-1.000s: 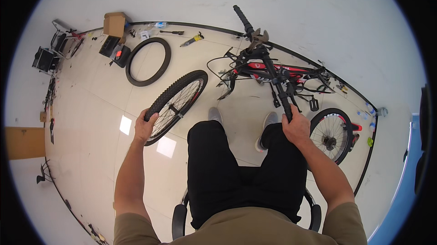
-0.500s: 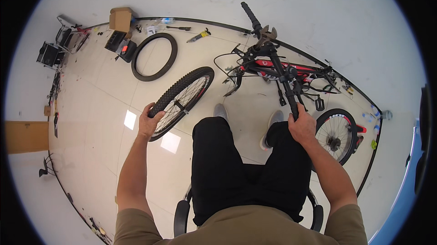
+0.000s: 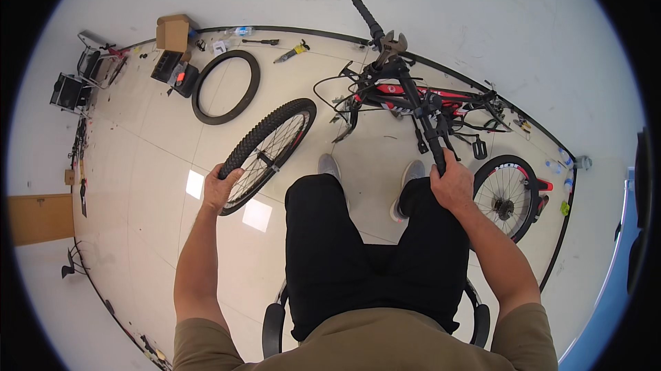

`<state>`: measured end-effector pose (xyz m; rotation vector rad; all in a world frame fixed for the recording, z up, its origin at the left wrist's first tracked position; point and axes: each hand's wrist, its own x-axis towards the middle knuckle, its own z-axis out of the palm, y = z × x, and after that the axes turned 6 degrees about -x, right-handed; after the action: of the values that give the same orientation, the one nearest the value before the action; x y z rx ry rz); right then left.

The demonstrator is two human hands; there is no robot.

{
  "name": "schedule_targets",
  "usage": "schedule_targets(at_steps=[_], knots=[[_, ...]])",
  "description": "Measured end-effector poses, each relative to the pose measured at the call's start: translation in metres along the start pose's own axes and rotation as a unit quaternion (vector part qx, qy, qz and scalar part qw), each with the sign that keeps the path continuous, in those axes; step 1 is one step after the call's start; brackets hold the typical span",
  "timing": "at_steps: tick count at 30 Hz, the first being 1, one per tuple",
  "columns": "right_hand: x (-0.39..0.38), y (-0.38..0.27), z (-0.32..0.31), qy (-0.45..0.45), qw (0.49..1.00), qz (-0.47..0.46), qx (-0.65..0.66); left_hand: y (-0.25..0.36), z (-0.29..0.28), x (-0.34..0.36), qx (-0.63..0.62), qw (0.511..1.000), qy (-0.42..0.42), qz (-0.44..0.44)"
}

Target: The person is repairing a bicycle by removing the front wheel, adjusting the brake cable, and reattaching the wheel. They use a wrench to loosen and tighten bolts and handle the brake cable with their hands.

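Observation:
My left hand [image 3: 219, 187] is closed round the near edge of a bicycle wheel [image 3: 263, 157] with a knobby black tyre, which stands tilted on the floor. My right hand [image 3: 452, 182] grips the near end of the handlebar [image 3: 421, 106] of a black and red bicycle frame [image 3: 451, 100]. That frame has no wheel in its fork and leans near the wall. By the middle of the handlebar is what looks like an adjustable wrench [image 3: 392, 46]. My legs are between the wheel and the frame.
A loose tyre [image 3: 226, 87] lies on the tiled floor beyond the wheel. Near it are an open cardboard box [image 3: 173, 33], a black toolbox [image 3: 180, 76] and a yellow-black tool [image 3: 292, 51]. To my right lies another wheel [image 3: 508, 199] with a sprocket cluster. Bottles [image 3: 568, 183] stand by the wall.
The whole view has shifted slightly, so most things appear a little further left. Both hands keep their holds on the wheel and the handlebar.

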<state>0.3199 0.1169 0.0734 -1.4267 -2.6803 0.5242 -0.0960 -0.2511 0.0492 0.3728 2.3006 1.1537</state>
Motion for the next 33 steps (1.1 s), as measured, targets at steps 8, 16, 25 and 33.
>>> schedule_targets(at_steps=[8,16,25,33], knots=[[-0.001,0.000,0.001,-0.006,1.000,0.011,-0.007,0.011,-0.002,0.001,0.030,0.999,0.000,-0.013],[0.000,-0.003,0.003,-0.014,0.999,0.019,-0.028,0.005,-0.007,0.000,0.052,0.997,0.016,-0.047],[-0.001,-0.004,0.001,-0.006,0.999,0.016,-0.029,0.014,-0.007,-0.002,0.073,0.996,0.021,-0.048],[0.001,-0.001,0.002,-0.022,0.999,0.019,-0.040,0.012,-0.009,0.001,0.088,0.995,0.022,-0.049]])
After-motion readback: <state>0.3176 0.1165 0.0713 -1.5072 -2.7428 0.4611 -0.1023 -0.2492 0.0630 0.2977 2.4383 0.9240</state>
